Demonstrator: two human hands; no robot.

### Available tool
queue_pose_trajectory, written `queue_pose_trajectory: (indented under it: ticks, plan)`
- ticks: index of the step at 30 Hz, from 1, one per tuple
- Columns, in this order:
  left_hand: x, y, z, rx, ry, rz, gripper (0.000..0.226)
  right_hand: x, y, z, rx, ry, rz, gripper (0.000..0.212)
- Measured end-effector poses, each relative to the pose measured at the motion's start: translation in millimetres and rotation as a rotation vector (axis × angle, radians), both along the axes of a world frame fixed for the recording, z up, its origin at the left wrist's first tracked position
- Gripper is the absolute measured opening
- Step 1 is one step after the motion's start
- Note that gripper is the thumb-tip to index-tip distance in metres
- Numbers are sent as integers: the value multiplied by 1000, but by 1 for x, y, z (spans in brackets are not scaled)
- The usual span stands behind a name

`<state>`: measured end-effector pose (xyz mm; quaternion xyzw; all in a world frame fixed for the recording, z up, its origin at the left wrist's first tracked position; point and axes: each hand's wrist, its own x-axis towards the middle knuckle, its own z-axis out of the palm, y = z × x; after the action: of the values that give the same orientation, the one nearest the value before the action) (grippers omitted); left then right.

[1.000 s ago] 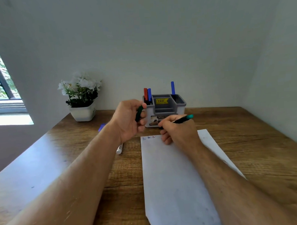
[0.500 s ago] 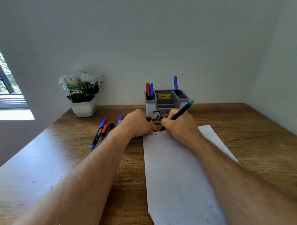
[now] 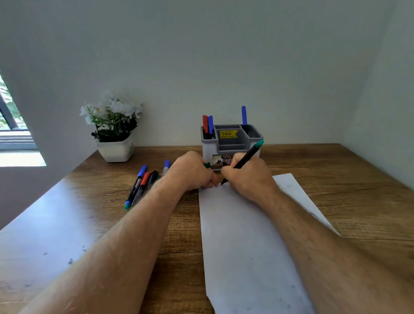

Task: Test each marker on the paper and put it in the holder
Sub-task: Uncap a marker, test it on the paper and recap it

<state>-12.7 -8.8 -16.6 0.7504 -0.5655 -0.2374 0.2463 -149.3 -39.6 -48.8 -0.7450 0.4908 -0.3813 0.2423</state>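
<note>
My right hand grips a black marker with a green end, its tip touching the top of the white paper beside small red and blue marks. My left hand rests as a fist on the paper's top left corner and holds the green cap. Just behind both hands stands the grey holder; a red and a blue marker are in its left slot and another blue one in its right slot. Several loose markers lie left of my left hand.
A white pot of white flowers stands at the back left by the wall. The wooden desk is enclosed by walls behind and on the right. A window is at the far left.
My left hand came down from in front of the holder onto the paper's corner, cap in it. My right hand lowered the marker tip to the paper. The view tilted, revealing the loose markers.
</note>
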Motion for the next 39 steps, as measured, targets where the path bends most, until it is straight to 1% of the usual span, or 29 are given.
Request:
queue_pose_trajectory:
  ticks: [3,11,14,17,23,27,33,39]
  plan:
    - [0,1,0,-4,-9,7,12,0,0,-1,-9,0,0,21]
    - [0,-2,-1,13,-19,14,22,-3,2,0,10,-45,21,23]
    - [1,-3,-1,7,-39,8,18,-3,3,1,-4,-28,14,21]
    - [1,-3,-1,7,-20,12,14,-3,2,1,-8,-63,2,23]
    - [1,-4,-2,7,-7,1,17,-4,3,1,7,-35,21,21]
    - [1,-3,-2,4,-16,0,16,-4,2,0,10,-66,2,20]
    - [0,-4,-1,27,-33,2,25,-6,1,-1,15,-78,-14,20]
    - [1,-5,-3,33,-31,-5,26,-5,0,-2,41,-124,-57,22]
